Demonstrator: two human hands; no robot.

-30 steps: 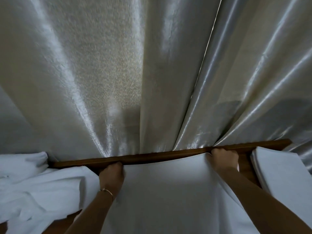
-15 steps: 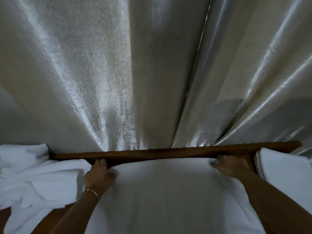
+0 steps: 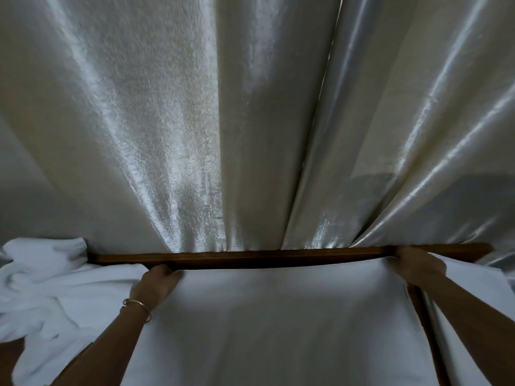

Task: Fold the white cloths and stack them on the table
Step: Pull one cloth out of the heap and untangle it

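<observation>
Since a moment ago both hands have slid apart along the far edge of the spread white cloth (image 3: 278,316), drawing it wide and flat; by my judgement the cloth is being squared up ahead of its fold.

Left of the left fingers lies a rumpled heap of unfolded cloths (image 3: 47,288). The left hand (image 3: 157,285), a bangle (image 3: 139,307) at its wrist, has fingers curled down onto the cloth's far left edge, apparently pinching it. Just beyond the fingertips runs the table's wooden rim (image 3: 278,256), with a shiny curtain (image 3: 250,121) behind. The right hand (image 3: 418,264) grips the far right corner, fingers bent over it. Right of those fingers sits the folded stack (image 3: 479,282).
</observation>
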